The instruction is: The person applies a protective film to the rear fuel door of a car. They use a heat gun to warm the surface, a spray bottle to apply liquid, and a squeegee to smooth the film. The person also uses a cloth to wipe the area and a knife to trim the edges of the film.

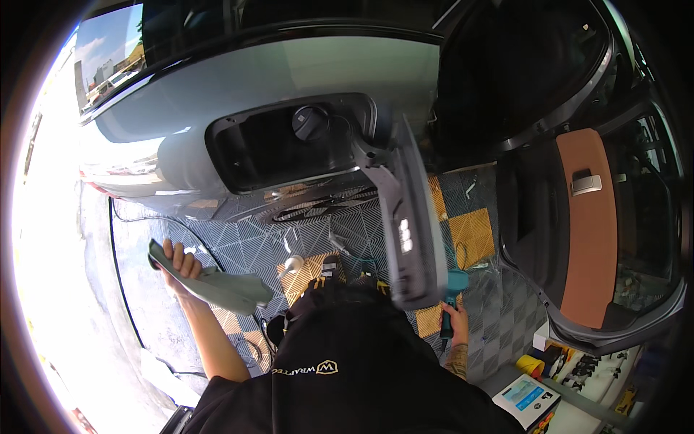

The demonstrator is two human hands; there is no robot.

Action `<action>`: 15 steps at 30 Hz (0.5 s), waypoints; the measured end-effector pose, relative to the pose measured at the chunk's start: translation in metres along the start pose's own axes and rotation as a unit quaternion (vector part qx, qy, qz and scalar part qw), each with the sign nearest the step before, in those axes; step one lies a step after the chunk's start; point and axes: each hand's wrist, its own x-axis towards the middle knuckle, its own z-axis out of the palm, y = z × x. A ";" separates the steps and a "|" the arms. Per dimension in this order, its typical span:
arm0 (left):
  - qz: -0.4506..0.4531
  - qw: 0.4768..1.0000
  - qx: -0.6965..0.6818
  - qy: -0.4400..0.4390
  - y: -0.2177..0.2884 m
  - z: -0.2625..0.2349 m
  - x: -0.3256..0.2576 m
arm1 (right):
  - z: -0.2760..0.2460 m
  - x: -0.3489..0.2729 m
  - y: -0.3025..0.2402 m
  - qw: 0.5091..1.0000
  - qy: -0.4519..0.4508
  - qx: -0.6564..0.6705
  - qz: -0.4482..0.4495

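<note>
My left hand (182, 263) is closed on the upper end of a limp grey-green sheet of film (225, 289), whose free end droops to the right. Low on the right, my right hand (458, 325) grips the handle of a teal heat gun (455, 283), partly behind the flap's lower end. In front of me the car's fuel flap (421, 231) hangs swung out, its inner side showing a hinge arm and a pale label. Left of the flap lies the dark filler recess (253, 148) with a round black fuel cap (309, 123).
The grey-green car panel (289, 69) spans the front. At right an open car door (589, 224) has a brown trim panel. A cart (593, 394) with tools and a boxed item stands at lower right. A white round item (293, 264) and cables are near the patterned floor tiles (473, 235).
</note>
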 end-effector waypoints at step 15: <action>-0.598 0.437 0.662 0.114 -0.032 0.044 -0.135 | -0.013 -0.011 0.039 0.996 -0.074 -0.027 -0.034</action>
